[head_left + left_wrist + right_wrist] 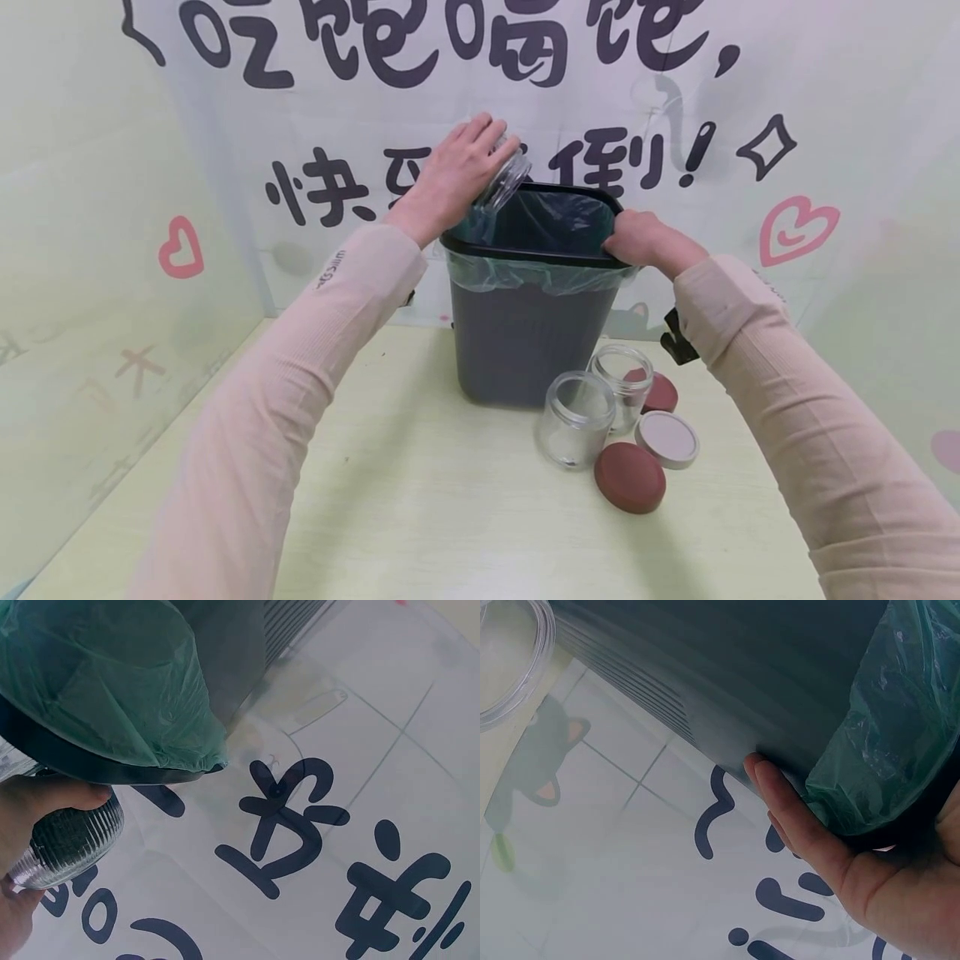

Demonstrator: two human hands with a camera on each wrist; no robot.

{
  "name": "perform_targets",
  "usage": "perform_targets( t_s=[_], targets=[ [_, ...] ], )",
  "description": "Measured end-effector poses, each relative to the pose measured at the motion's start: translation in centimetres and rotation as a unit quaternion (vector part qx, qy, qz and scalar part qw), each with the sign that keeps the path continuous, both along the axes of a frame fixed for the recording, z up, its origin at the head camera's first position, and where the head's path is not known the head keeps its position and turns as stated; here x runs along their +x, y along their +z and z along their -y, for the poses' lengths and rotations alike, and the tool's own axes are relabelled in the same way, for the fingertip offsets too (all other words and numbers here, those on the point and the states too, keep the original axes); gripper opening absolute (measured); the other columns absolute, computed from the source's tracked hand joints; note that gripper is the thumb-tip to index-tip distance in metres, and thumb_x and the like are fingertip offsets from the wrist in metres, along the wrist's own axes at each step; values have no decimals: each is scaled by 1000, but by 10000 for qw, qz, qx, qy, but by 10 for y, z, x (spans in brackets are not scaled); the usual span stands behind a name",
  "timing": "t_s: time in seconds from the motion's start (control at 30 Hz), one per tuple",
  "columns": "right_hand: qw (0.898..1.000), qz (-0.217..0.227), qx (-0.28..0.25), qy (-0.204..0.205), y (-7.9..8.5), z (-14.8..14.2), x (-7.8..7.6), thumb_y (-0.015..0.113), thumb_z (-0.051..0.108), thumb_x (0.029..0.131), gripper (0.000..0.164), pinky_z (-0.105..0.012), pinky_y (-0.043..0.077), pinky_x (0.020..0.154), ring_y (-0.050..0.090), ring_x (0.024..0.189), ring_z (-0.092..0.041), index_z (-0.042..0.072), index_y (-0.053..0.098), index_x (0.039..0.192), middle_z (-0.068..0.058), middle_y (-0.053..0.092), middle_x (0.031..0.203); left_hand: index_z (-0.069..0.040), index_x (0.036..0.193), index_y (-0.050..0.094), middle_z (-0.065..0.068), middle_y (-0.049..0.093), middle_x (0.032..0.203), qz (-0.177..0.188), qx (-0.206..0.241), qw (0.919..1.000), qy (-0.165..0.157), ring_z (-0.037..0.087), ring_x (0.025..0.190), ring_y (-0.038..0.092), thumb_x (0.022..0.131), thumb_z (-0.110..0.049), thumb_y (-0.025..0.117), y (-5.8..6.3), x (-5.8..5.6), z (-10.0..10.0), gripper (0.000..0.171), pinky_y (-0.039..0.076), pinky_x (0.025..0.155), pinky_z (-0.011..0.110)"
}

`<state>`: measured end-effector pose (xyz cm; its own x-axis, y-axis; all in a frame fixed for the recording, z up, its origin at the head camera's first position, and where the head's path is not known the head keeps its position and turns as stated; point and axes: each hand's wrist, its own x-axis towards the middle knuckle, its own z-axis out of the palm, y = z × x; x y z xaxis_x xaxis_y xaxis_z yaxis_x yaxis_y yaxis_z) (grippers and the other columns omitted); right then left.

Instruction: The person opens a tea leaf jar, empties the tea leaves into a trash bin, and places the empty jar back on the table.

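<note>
My left hand (463, 171) grips a clear ribbed jar (508, 179), tilted mouth-down over the left side of a dark grey trash bin (532, 337). The left wrist view shows the jar's ribbed base (79, 844) between thumb and fingers, beside the rim. A thin green bag (551, 271) lines the bin and folds over its black rim. On the right side, my right hand (647, 237) holds that rim, its fingers (799, 814) lying along the outer wall in the right wrist view. Whatever is inside the bin is hidden.
Two uncapped clear jars (577, 421) stand at the bin's front right. Around them are a red lid (630, 477), a pale lid (667, 439) and another red lid (662, 392) partly behind a jar. A white printed backdrop (330, 117) rises behind the bin.
</note>
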<state>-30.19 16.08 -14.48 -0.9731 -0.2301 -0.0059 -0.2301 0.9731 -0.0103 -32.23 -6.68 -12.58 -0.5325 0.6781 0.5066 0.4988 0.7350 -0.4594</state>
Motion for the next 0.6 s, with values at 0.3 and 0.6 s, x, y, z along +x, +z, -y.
perform_targets(
  t_s=[0.3, 0.6],
  targets=[
    [9999, -12, 69, 72, 0, 0, 0, 37, 12, 86, 30, -45, 42, 80, 52, 85, -40, -13, 53, 84, -26, 50, 91, -2, 127, 39, 19, 37, 132, -185, -165, 9997, 6, 33, 123, 31, 74, 16, 53, 1, 0, 1, 58, 25, 104, 38],
    [10000, 20, 4, 44, 0, 0, 0, 37, 12, 86, 30, -44, 42, 80, 52, 87, -40, -13, 53, 87, -26, 51, 93, -1, 123, 40, 20, 39, 129, -361, -438, 9982, -196, 33, 122, 33, 76, 17, 50, 6, -1, 3, 51, 28, 103, 38]
  ],
)
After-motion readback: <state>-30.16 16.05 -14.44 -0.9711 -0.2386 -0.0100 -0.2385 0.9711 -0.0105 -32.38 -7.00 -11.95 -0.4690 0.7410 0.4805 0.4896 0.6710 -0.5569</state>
